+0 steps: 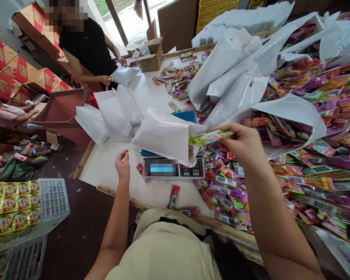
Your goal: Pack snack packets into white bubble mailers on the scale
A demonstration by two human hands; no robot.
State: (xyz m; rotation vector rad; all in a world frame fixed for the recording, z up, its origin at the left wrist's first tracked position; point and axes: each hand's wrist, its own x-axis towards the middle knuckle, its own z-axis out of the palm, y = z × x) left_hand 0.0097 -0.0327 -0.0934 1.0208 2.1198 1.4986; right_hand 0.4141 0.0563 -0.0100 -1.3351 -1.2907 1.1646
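Note:
My right hand [242, 142] pinches a green snack packet [210, 137] at the open mouth of a white bubble mailer bag [166, 136]. That bag lies on a weighing scale [175, 168] with a blue tray. My left hand [123, 164] hovers just left of the scale, fingers loosely curled and holding nothing. A big heap of colourful snack packets [309, 163] covers the table to my right.
Filled white mailer bags [113, 116] lie on the white table [111, 167]. A person in black [87, 50] handles another bag at the far end beside a cardboard box [150, 54]. Red cartons [8, 66] stack at left. White crates [51, 200] with yellow packs stand on the floor.

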